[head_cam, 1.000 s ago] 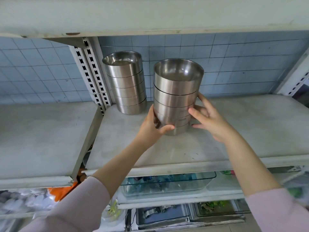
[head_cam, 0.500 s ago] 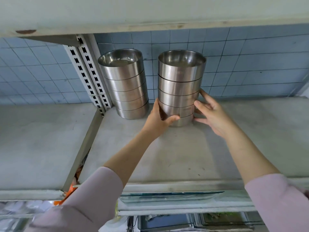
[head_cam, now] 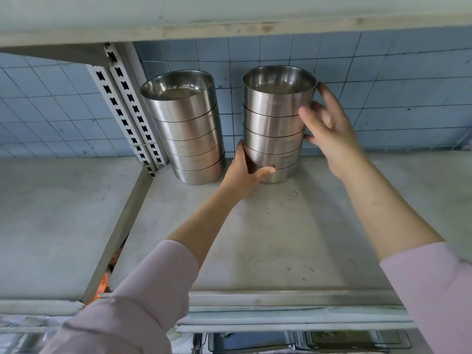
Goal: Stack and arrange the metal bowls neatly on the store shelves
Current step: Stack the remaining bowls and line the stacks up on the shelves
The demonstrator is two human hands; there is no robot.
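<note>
Metal bowl stack (head_cam: pixel 273 123): your left hand (head_cam: pixel 245 175) grips its base, thumb curled across the front. Your right hand (head_cam: pixel 329 131) lies loose and spread against its upper right side. The stack stands upright at the back of the shelf (head_cam: pixel 255 238), near a second bowl stack (head_cam: pixel 186 129) beside the slotted post (head_cam: pixel 127 111).

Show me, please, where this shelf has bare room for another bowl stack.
Bare: the shelf right of the right stack and right hand, along the tiled wall, and its front strip. Crowded: back left, the left stack beside the slotted upright.
</note>
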